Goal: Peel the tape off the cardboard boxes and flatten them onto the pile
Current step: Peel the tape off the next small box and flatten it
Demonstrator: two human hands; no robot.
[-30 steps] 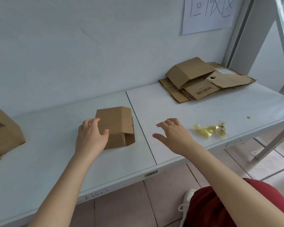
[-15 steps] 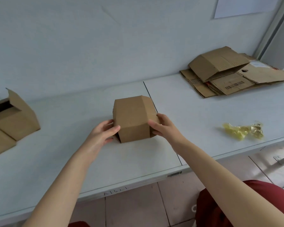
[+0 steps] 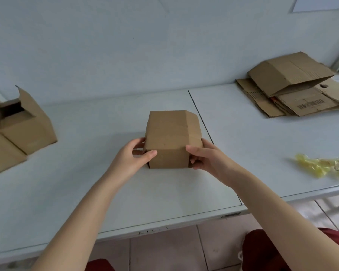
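A small brown cardboard box (image 3: 170, 133) stands on the white table (image 3: 106, 182) in the middle of the view. My left hand (image 3: 134, 156) grips its lower left corner, thumb on the front face. My right hand (image 3: 205, 156) grips its lower right corner, thumb on the front edge and fingers curled round the side. The pile of flattened cardboard (image 3: 294, 89) lies at the back right, one folded piece on top still partly raised. No tape shows on the box faces turned towards me.
An open cardboard box (image 3: 22, 124) with raised flaps sits at the left edge of the table. Crumpled yellowish tape (image 3: 321, 166) lies near the front edge on the right. A seam (image 3: 202, 118) splits the tabletop behind the box. A wall rises right behind the table.
Both hands closed on the small box and drew it nearer to me; a second ago only the left hand touched it. The view shifted left, bringing the open box further in.
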